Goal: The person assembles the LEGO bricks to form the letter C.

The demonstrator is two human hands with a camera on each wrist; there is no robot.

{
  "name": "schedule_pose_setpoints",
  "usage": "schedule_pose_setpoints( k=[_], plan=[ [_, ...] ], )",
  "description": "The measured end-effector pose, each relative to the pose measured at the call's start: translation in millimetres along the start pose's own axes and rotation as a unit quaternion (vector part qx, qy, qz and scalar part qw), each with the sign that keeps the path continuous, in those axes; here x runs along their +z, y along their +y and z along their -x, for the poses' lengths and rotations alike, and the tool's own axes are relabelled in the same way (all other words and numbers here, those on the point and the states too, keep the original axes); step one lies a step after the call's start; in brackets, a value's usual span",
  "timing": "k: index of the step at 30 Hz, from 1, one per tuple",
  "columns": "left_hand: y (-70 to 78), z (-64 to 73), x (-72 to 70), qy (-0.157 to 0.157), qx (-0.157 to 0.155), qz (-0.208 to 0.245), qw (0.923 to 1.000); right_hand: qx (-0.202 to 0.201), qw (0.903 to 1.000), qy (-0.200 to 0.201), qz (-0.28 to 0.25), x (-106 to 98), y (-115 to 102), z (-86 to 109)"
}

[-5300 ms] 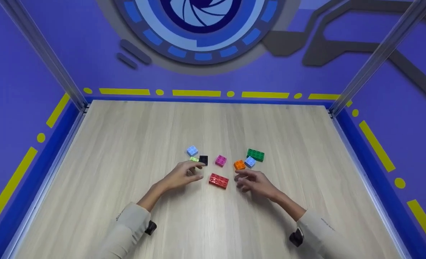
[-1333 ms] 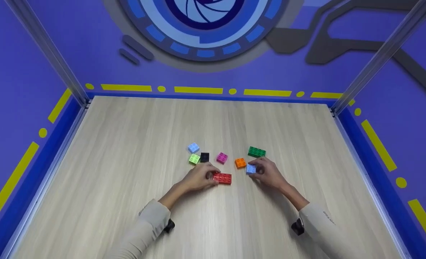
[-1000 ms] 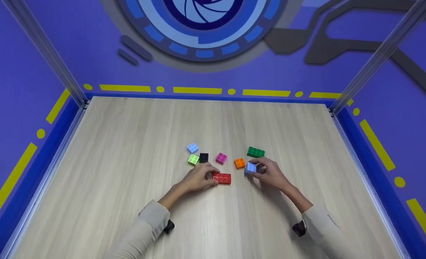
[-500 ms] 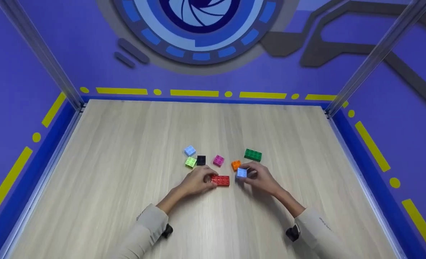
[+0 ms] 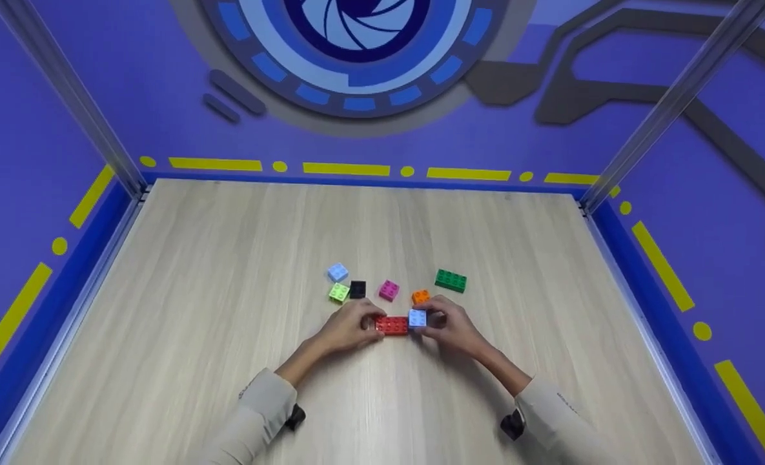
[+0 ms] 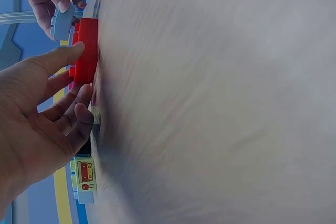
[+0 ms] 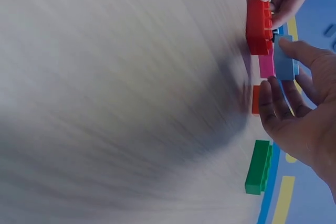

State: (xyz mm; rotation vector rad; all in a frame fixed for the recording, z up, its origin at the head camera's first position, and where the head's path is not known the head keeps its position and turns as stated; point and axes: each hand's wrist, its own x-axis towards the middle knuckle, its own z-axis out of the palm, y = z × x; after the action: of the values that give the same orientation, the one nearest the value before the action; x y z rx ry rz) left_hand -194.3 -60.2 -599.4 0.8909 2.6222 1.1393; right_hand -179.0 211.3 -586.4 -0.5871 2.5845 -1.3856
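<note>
Near the middle of the table lies a long red toy building brick [image 5: 392,325], studs up. My left hand [image 5: 345,327] pinches its left end between thumb and fingers. In my right hand [image 5: 454,329] a small light blue brick [image 5: 417,318] is held by thumb and fingertips. It hangs over the red brick's right end, raised off the table. From the right wrist view, the blue brick [image 7: 284,57] looks slightly above and past the red brick's studs [image 7: 258,26]; whether they touch I cannot tell. An orange brick [image 5: 421,296] sits just behind my right fingers, partly covered.
Behind the hands lie a magenta brick [image 5: 388,290], a black brick [image 5: 357,289], a lime green brick [image 5: 339,292] and another light blue brick [image 5: 337,272]. A long green brick [image 5: 450,280] lies at the right. Blue walls [image 5: 382,145] enclose the wooden table [image 5: 227,258].
Both hands have closed on bricks since the oldest frame. Over the last second my right hand has carried the light blue brick leftward to the red brick's right end. The left hand stays on the red brick.
</note>
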Motion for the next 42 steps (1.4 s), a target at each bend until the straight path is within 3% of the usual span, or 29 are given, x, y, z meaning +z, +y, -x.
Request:
schedule_pose_setpoints(
  k=[6,15,35,42],
  plan=[
    [0.3,-0.7,-0.2,0.004,0.003,0.004,1.0,0.004,1.0,-0.005,-0.007,4.1,-0.3,-0.7],
    [1.3,0.8,0.8,-0.005,-0.021,-0.001,0.9998,0.019,0.9996,-0.004,-0.019,8.1,1.0,-0.6],
    [2.0,-1.7,-0.1,-0.011,-0.044,0.016,0.9989,0.007,0.9997,-0.021,-0.014,7.5,0.9,-5.5],
    [3.7,-1.2,0.5,-0.009,-0.033,0.018,0.9993,-0.005,0.9995,-0.03,0.009,5.3,-1.3,-7.5]
  ],
)
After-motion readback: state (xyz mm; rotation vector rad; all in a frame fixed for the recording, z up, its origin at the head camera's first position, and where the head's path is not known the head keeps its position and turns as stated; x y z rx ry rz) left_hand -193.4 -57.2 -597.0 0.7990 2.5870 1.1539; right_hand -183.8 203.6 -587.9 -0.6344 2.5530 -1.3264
